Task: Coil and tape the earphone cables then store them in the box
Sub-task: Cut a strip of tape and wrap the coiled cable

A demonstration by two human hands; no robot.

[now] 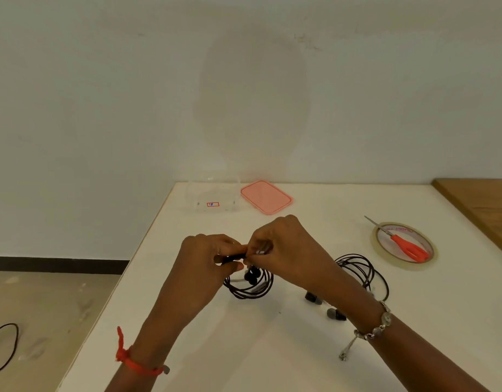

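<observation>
Here, left hand (pixel 207 258) and right hand (pixel 283 250) pinch the earphone cable (pixel 251 294) above the table (pixel 244 352), nearer its left edge.

The left hand (pixel 213 256) and right hand (pixel 280 247) meet over the desk (pixel 272 349), both pinching the top of a dark coil (pixel 249 290) that hangs below the fingers. A second coil (pixel 360 267) lies just right of the right hand. Farther right, scissors (pixel 408 247) rest across a tape roll (pixel 396 265). Beyond the hands sit a clear box (pixel 213 196) and a pink lid (pixel 266 197).

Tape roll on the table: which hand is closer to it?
Right. The right hand pinches the coiled cable left of the tape roll; the left hand holds it too, even farther left.
</observation>
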